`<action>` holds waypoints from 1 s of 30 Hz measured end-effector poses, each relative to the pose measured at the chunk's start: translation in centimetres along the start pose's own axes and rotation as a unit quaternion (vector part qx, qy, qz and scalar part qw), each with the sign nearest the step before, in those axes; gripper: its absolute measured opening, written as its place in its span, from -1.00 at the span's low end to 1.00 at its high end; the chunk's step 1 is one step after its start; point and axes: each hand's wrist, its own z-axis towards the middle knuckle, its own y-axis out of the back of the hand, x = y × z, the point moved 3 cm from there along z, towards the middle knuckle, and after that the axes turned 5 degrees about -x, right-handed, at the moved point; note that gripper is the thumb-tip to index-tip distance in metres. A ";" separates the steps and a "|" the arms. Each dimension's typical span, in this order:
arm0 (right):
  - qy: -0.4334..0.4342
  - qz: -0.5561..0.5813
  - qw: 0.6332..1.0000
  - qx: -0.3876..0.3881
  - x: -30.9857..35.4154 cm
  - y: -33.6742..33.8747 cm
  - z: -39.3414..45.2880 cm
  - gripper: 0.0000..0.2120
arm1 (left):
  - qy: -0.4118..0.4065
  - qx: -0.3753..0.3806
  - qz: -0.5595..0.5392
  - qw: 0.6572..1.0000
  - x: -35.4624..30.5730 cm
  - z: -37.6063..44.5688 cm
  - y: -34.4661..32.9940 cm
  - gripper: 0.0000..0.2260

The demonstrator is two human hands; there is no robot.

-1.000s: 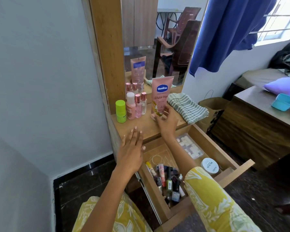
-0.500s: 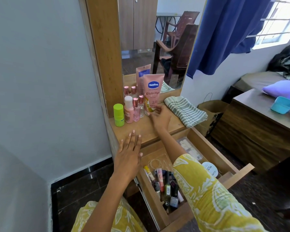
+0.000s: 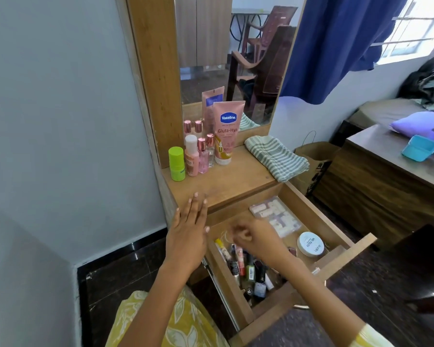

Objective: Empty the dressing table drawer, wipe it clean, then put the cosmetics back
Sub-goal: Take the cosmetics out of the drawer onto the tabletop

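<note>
Left hand (image 3: 188,236) flat, fingers straight, pointing twelve o'clock. Right hand (image 3: 254,237) blurred, fingers curled, reaching toward ten o'clock.

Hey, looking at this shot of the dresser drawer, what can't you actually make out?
All from the head view:
- right hand: motion-blurred, so whether its grip holds anything is unclear.
- small bottles and tubes in the drawer: labels too small, some hidden under the right forearm.
- drawer floor: mostly covered by items and the arm.
- clear packet: contents indistinct.
- left hand: hides the dresser edge beneath it.
</note>
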 end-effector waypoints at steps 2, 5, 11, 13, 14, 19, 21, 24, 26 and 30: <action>-0.017 -0.069 0.995 0.070 -0.9 -0.9 -1.8 -0.82 | 0.003 0.003 0.004 1.000 -0.1 -0.4 -0.1 -0.46; -0.020 -0.103 0.986 0.131 -1.5 -1.7 -3.4 -0.74 | 0.004 0.005 0.005 1.000 -0.2 -0.7 -0.2 -0.46; 0.016 -0.187 0.954 0.233 -0.6 -3.1 -4.2 -0.50 | 0.007 0.008 0.005 1.000 -0.1 -0.8 -0.2 -0.46; 0.028 -0.200 0.950 0.237 0.0 -2.9 -3.8 -0.52 | 0.007 0.008 0.005 1.000 -0.1 -0.8 -0.2 -0.46; 0.037 -0.201 0.950 0.237 0.4 -2.7 -3.7 -0.56 | 0.007 0.007 0.002 1.000 0.0 -0.8 -0.1 -0.46; 0.039 -0.153 0.964 0.216 0.5 -1.7 -3.6 -0.75 | 0.004 0.012 0.005 1.000 0.2 -0.7 -0.3 -0.45; -0.008 -0.104 0.981 0.166 -0.2 -0.9 -3.6 -0.79 | 0.002 0.013 0.009 1.000 0.3 -0.6 -0.3 -0.45; -0.116 0.035 0.992 0.034 -0.9 1.0 -3.9 -0.82 | -0.011 0.002 0.008 1.000 0.3 -0.6 0.2 -0.48; -0.180 0.160 0.969 -0.050 -0.7 2.1 -4.1 -0.81 | -0.031 -0.050 -0.042 0.997 0.1 -1.1 0.6 -0.49; -0.259 0.465 0.842 -0.085 0.4 1.7 -4.0 -0.71 | 0.008 -0.144 -0.315 0.938 -0.2 -2.5 1.7 -0.60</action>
